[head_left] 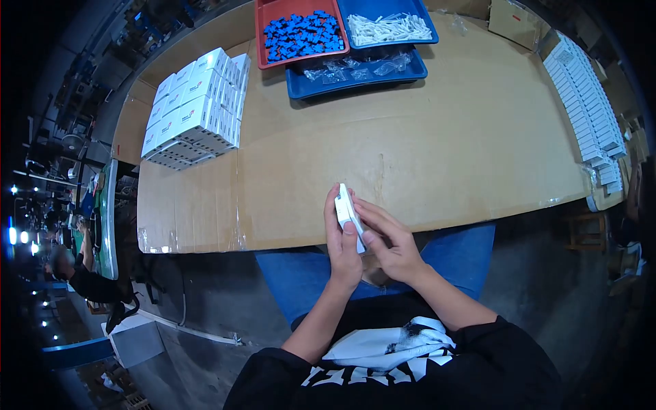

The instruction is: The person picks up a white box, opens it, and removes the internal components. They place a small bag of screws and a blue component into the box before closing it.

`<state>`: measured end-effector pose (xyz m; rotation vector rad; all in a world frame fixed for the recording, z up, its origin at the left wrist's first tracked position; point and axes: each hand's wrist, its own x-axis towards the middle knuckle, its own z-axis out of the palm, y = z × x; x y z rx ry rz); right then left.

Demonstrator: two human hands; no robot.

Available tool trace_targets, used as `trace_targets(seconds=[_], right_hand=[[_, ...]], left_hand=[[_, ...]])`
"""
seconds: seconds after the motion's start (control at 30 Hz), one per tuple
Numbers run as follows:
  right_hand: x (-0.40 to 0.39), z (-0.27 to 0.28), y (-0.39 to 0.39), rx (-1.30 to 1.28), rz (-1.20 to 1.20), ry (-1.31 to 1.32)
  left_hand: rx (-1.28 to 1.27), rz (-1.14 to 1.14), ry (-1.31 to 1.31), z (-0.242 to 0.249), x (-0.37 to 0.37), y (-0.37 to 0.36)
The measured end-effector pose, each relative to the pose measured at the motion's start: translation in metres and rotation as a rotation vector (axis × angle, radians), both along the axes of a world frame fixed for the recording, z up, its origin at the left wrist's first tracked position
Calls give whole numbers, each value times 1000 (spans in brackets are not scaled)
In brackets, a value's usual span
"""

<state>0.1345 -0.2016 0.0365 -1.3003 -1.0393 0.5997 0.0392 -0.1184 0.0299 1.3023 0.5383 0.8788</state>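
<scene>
- The left hand (342,242) gripped a small white box (348,213), fingers curled round its left side.
- The right hand (389,242) pinched the same box from the right, thumb on its lower end.
- The box sat upright over the table's (424,143) near edge.
- Stacked white boxes (195,113) lay far left; a red tray (263,27) and blue trays (355,85) stood beyond.

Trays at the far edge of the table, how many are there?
3. A red tray of blue parts at left, a blue tray of white parts beside it, and a second blue tray of clear bags just in front. Others may lie out of view.
</scene>
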Motion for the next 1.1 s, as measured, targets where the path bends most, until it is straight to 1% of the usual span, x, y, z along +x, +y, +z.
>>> trace_targets(seconds=[0.03,0.1,0.13,0.2,0.23,0.37,0.43,0.47,0.53,0.57,0.63,0.7,0.8,0.97,1.0,1.07,1.1], right_hand=[[2,4,0,2,0,-1],[4,11,-1,-169,22,628],[5,16,-1,-170,18,630],[7,23,2,-207,85,668],[7,21,3,-222,79,689],[-1,21,3,-211,92,713],[-11,11,5,-104,27,675],[-15,10,5,-104,29,674],[-22,17,5,-118,-13,794],[-24,12,5,-127,-17,783],[-27,11,4,-119,-8,759],[-28,13,5,-111,0,734],[-29,15,3,-182,21,680],[-35,5,2,-124,19,539],[-35,5,2,-124,20,538],[-35,4,2,-103,9,451],[-34,4,1,-103,9,451]], left_hand=[[20,-12,0,1,-1,2],[29,-24,22,4,-1,1],[26,-27,24,2,-1,-1],[156,-60,5,-7,1,-3],[224,-89,38,-9,-2,3],[207,-30,98,0,1,0],[329,90,198,0,1,3],[329,92,198,-3,1,2],[424,138,228,-13,0,1],[424,140,228,-16,1,0],[406,201,179,-16,2,-1],[374,204,143,-15,2,-1],[336,216,92,-16,2,-1],[315,237,73,-16,0,-1],[329,247,52,-19,0,-1],[342,258,31,-21,0,-2],[312,261,-6,-22,1,-3]])
